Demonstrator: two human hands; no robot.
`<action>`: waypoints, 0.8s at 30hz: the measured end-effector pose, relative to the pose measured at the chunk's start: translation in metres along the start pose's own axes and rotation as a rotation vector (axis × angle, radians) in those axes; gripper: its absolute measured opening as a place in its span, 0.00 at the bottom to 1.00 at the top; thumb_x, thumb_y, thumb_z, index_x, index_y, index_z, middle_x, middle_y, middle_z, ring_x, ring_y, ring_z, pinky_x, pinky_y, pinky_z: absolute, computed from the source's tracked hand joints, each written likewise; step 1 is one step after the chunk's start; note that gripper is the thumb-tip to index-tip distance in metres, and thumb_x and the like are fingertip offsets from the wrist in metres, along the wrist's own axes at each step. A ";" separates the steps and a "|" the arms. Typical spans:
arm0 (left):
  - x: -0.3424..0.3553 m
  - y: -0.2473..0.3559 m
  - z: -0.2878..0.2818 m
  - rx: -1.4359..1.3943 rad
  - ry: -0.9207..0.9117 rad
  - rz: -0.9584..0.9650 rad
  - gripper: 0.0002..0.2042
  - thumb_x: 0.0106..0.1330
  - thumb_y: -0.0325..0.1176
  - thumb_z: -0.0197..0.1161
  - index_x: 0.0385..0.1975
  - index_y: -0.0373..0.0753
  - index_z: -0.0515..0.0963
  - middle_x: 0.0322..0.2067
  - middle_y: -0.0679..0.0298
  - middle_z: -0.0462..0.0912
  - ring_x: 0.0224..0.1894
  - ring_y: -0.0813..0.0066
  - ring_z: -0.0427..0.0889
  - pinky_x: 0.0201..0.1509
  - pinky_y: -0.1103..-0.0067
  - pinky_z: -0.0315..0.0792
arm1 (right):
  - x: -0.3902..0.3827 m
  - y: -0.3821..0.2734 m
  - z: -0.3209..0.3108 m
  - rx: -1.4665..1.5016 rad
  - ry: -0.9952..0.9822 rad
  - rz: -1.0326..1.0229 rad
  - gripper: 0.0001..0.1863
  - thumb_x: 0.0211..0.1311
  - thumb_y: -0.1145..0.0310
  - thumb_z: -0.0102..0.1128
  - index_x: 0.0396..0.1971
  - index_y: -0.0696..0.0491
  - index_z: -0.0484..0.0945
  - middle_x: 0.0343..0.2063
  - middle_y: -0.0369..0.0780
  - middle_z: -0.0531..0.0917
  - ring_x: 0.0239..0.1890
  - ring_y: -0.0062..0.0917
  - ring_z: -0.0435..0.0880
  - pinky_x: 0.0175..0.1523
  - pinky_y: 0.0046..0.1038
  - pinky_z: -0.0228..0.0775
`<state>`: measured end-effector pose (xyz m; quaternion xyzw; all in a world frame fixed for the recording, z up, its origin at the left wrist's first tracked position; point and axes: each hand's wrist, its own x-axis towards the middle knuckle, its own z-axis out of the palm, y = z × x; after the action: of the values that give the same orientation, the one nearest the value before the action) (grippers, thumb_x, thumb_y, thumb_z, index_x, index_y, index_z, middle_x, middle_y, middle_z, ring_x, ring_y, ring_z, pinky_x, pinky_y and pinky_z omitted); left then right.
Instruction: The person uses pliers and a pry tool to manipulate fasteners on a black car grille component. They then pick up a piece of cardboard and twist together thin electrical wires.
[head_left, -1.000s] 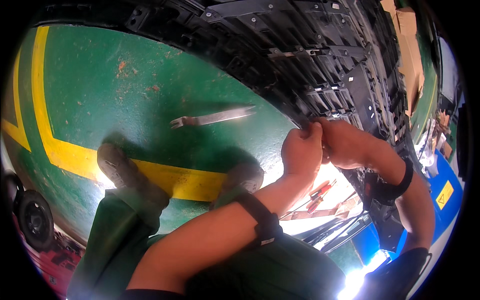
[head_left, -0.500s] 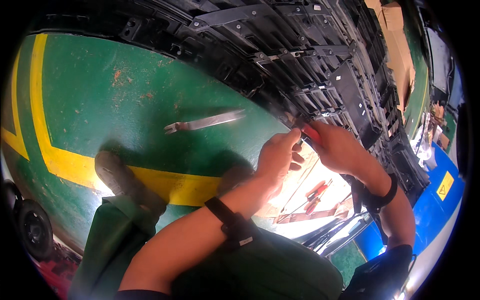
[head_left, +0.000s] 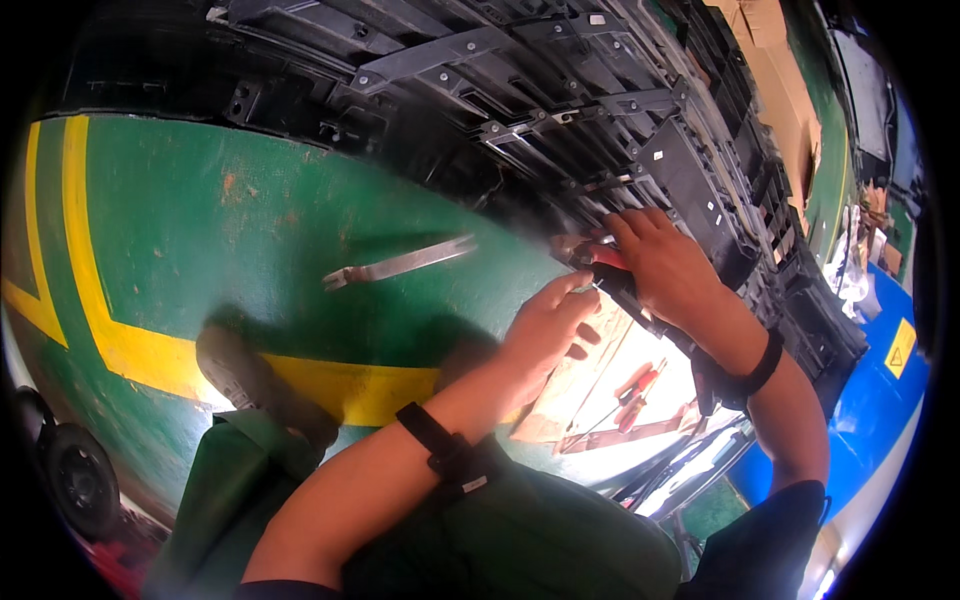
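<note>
The right hand (head_left: 680,275) is wrapped around a red-handled hand tool (head_left: 609,257), probably pliers, whose metal head points leftward, beside the near edge of the black slatted panel (head_left: 600,85). Whether its head bites on anything is unclear, so this part of the work looks under way rather than finished. Just below that head, the left hand (head_left: 548,325) hangs half-curled, thumb and forefinger near each other; whether a small piece is pinched there cannot be told.

Beyond both hands, the panel is largely in one piece, with round fasteners (head_left: 471,46) seated along its strips; how many need handling, if any, does not show. Nothing visible marks the work as complete. A forked metal bar (head_left: 400,265) lies unused on the floor left of the hands, and more red-handled tools (head_left: 632,393) rest on the cardboard (head_left: 545,412) below them.
</note>
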<state>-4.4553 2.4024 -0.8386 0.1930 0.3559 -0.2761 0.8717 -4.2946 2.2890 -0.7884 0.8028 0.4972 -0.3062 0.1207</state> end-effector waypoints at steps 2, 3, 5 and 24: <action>0.000 -0.001 -0.007 0.031 0.005 -0.031 0.26 0.71 0.41 0.57 0.66 0.38 0.67 0.45 0.63 0.79 0.39 0.75 0.80 0.40 0.79 0.72 | 0.004 0.007 0.005 0.025 0.020 -0.034 0.28 0.53 0.76 0.61 0.57 0.61 0.71 0.52 0.46 0.77 0.56 0.39 0.75 0.52 0.33 0.76; 0.000 -0.001 -0.010 0.046 0.014 -0.038 0.25 0.70 0.41 0.57 0.65 0.38 0.68 0.45 0.63 0.79 0.39 0.75 0.80 0.40 0.80 0.72 | 0.006 0.010 0.006 0.047 0.038 -0.073 0.27 0.54 0.75 0.60 0.57 0.60 0.71 0.54 0.46 0.76 0.57 0.39 0.74 0.54 0.33 0.76; 0.000 0.001 -0.015 0.060 0.026 -0.047 0.25 0.69 0.40 0.58 0.64 0.38 0.69 0.46 0.62 0.79 0.39 0.74 0.80 0.39 0.80 0.71 | 0.011 0.013 0.007 0.019 0.050 -0.088 0.26 0.56 0.74 0.58 0.58 0.60 0.71 0.53 0.46 0.77 0.57 0.38 0.74 0.54 0.32 0.76; 0.013 0.018 -0.063 0.075 0.243 0.025 0.13 0.67 0.35 0.60 0.48 0.38 0.79 0.38 0.66 0.83 0.34 0.77 0.82 0.35 0.80 0.71 | 0.023 0.001 -0.031 -0.026 -0.273 -0.031 0.20 0.47 0.75 0.64 0.44 0.57 0.78 0.39 0.42 0.82 0.47 0.39 0.80 0.47 0.35 0.77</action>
<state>-4.4687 2.4450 -0.8881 0.2618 0.4458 -0.2530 0.8177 -4.2749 2.3208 -0.7781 0.7442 0.4925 -0.4079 0.1931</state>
